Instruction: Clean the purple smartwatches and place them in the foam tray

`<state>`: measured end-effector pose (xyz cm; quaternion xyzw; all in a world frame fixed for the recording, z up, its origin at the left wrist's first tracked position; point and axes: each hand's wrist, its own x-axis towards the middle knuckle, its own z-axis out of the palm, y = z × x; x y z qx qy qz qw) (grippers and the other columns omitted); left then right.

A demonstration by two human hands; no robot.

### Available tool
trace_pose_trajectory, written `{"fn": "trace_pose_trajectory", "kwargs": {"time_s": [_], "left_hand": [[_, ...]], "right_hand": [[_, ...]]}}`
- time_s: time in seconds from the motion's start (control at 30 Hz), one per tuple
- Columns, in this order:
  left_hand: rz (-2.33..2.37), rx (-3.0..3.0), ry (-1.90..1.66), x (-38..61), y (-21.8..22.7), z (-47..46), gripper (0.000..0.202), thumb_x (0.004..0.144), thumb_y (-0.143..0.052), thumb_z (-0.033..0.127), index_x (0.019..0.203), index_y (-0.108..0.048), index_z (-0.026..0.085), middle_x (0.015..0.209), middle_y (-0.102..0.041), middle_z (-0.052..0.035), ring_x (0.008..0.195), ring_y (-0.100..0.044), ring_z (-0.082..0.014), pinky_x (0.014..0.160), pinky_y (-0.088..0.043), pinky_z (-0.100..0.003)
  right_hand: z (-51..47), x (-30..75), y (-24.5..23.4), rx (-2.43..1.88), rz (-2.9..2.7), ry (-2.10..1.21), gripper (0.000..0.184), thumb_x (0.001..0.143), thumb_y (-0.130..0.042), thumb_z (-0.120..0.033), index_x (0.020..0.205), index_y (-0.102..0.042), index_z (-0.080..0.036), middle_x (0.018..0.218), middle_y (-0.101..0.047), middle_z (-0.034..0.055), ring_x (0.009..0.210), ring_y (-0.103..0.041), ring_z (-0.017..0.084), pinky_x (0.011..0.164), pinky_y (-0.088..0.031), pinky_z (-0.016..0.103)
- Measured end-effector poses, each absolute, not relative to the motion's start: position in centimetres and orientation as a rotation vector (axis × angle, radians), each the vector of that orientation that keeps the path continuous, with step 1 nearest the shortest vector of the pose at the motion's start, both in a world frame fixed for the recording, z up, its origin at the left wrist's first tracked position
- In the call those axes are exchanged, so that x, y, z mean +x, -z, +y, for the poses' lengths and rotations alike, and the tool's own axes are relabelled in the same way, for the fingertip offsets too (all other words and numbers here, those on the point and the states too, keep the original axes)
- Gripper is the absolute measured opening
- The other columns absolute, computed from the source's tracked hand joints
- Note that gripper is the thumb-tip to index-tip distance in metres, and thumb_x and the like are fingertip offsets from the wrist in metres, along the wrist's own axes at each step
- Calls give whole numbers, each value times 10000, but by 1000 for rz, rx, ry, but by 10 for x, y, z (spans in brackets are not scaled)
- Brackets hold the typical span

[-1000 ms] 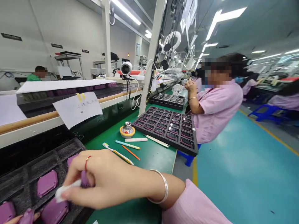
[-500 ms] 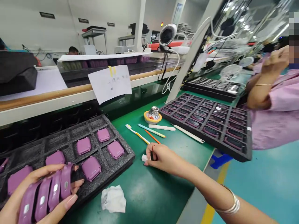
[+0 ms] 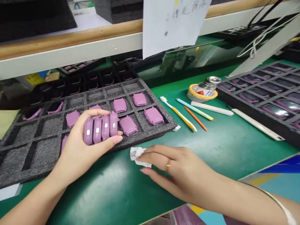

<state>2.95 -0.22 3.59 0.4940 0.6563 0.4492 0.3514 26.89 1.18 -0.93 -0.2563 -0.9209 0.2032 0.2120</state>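
Note:
Several purple watch cases stand side by side in my left hand, gripped between thumb and fingers above the black foam tray. More purple watch cases lie back side up in the tray's compartments. On the green bench, a crumpled white tissue lies in front of the tray. The fingertips of my right hand rest on the tissue, with the thumb apart below it. A small white scrap lies by the tray's right corner.
A toothbrush, a blue-yellow stick, an orange stick and pale strips lie to the right. Behind them is a metal-topped bottle in a yellow-rimmed holder. Another filled tray stands at right; a shelf edge crosses above.
My right hand has let go of the small white scrap and moved to the tissue. My left hand keeps its watch cases. The view has turned down and left; the co-worker is out of view.

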Motion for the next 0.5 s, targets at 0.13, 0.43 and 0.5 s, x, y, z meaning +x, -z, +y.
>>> {"fn": "trace_pose_trajectory", "kwargs": {"time_s": [0.13, 0.43, 0.5], "left_hand": [[1627, 1357, -1153, 28, -34, -6, 521, 683, -877, 369, 1108, -596, 259, 1178, -697, -51, 1064, -719, -308, 914, -588, -437], [1596, 1457, -1165, 30, -36, -4, 439, 684, -844, 232, 1042, -590, 252, 1059, -682, 17, 976, -668, -192, 861, -537, -301], [1525, 1416, -1187, 29, -35, -5, 439, 693, -833, 215, 1049, -578, 254, 1001, -678, 29, 876, -652, -159, 758, -530, -256]], "right_hand": [[17, 248, 31, -756, -2753, -538, 189, 919, -571, -21, 970, -690, -159, 954, -716, 53, 669, -692, 145, 608, -565, 252], [44, 229, -60, -575, -2291, -330, 102, 994, -588, -189, 982, -654, -267, 907, -741, -4, 836, -716, 172, 766, -584, 302], [48, 213, -59, -488, -2370, -217, 142, 1001, -568, -180, 908, -666, -224, 873, -725, 21, 815, -689, 188, 744, -564, 329]]}}
